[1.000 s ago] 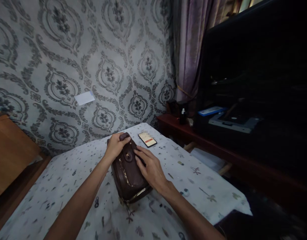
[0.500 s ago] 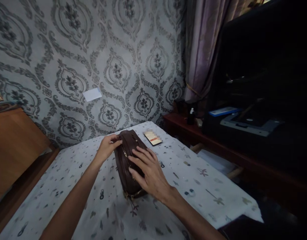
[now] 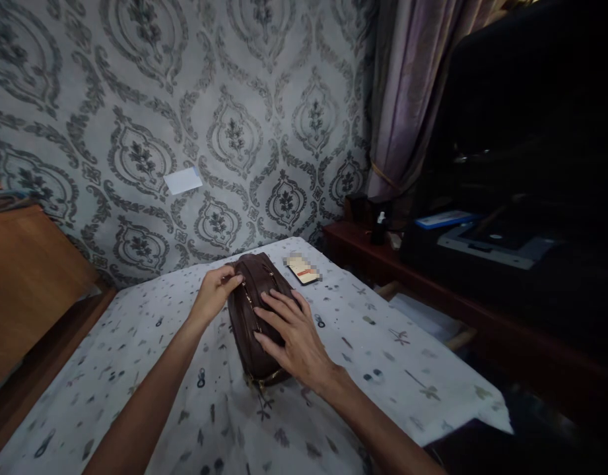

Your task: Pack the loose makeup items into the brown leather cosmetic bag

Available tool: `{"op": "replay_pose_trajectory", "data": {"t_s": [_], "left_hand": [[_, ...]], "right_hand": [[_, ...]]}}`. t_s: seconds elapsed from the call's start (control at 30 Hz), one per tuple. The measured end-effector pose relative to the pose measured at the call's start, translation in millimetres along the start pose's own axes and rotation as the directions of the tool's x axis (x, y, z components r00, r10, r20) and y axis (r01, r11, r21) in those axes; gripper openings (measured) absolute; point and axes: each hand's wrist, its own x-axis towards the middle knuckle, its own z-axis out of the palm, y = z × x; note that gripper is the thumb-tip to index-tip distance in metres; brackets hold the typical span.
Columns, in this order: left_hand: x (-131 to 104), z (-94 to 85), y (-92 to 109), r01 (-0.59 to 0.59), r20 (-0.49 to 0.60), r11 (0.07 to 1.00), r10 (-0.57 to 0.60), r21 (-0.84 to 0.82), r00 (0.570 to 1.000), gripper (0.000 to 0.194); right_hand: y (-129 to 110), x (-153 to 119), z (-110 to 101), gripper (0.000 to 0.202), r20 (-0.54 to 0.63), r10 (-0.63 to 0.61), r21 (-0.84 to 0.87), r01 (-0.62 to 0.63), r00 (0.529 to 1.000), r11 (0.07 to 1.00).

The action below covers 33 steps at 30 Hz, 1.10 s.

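Note:
A dark brown leather bag (image 3: 249, 349) with gold-toothed zippers lies lengthwise on a patterned white sheet (image 3: 199, 422). At the far left end of its zipper (image 3: 249, 297), the thumb and fingers of my left hand (image 3: 213, 290) are pinched on the bag's edge. Whether a zipper pull is between them is hidden. Across the bag's top and right side rests my right hand (image 3: 296, 336), its fingers spread and lying over the leather. Just beyond the bag, to the right, a phone (image 3: 304, 272) lies face up with its screen lit and partly blurred.
A patterned wall (image 3: 234, 132) with a white card (image 3: 183, 180) on it stands behind. Wooden furniture (image 3: 36, 284) borders the left. To the right are a dark red table (image 3: 353, 244), a small pump bottle (image 3: 379, 227), a blue-edged item (image 3: 445, 219) and a purple curtain (image 3: 403, 105).
The view has shifted slightly. Both hands keep nearly the same places on the bag, which has barely moved.

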Motion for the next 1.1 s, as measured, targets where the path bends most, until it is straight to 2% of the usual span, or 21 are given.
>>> {"op": "replay_pose_trajectory", "data": {"t_s": [0.1, 0.23, 0.3, 0.47, 0.53, 0.67, 0.8, 0.93, 1.1], "left_hand": [[-3.1, -0.6, 0.1, 0.011, 0.047, 1.0, -0.01, -0.012, 0.999, 0.029], [-4.4, 0.7, 4.9, -0.013, 0.044, 1.0, 0.012, 0.019, 0.999, 0.026], [-3.4, 3.2, 12.2, -0.061, 0.021, 0.996, 0.059, 0.072, 0.998, 0.023], [8.2, 15.6, 37.5, -0.155, 0.021, 0.957, 0.154, 0.247, 0.988, 0.04], [16.3, 21.8, 43.9, -0.168, 0.05, 0.946, 0.16, 0.278, 0.986, 0.035], [32.1, 33.1, 44.0, -0.152, 0.144, 0.936, 0.111, 0.318, 0.983, 0.011], [39.7, 40.5, 37.6, -0.118, 0.126, 0.91, 0.073, 0.397, 0.989, 0.013], [40.5, 43.9, 31.6, -0.092, 0.084, 0.946, 0.069, 0.311, 0.994, 0.015], [40.2, 45.8, 25.5, 0.034, 0.069, 0.999, -0.034, 0.004, 0.997, 0.022]], "right_hand": [[0.2, -0.4, 0.3, 0.033, -0.009, 0.003, 0.01, -0.003, 1.0, 1.0], [2.0, -1.3, -0.8, 0.03, -0.063, -0.014, 0.046, 0.017, 0.998, 0.999], [3.8, -1.8, -1.6, 0.028, -0.128, -0.006, 0.068, 0.015, 0.992, 0.998], [10.3, -4.8, -3.4, 0.03, -0.253, 0.09, 0.051, -0.08, 0.963, 0.996], [13.4, -7.4, -3.3, 0.032, -0.259, 0.146, 0.059, -0.135, 0.955, 0.989], [19.3, -13.8, -1.2, 0.036, -0.248, 0.216, 0.122, -0.191, 0.944, 0.974], [24.1, -17.0, -0.2, 0.039, -0.244, 0.179, 0.115, -0.155, 0.953, 0.981], [27.2, -14.4, -2.4, 0.038, -0.22, 0.149, 0.077, -0.135, 0.964, 0.988], [28.3, -10.4, -4.2, 0.032, -0.216, 0.168, 0.098, -0.15, 0.962, 0.984]]}}
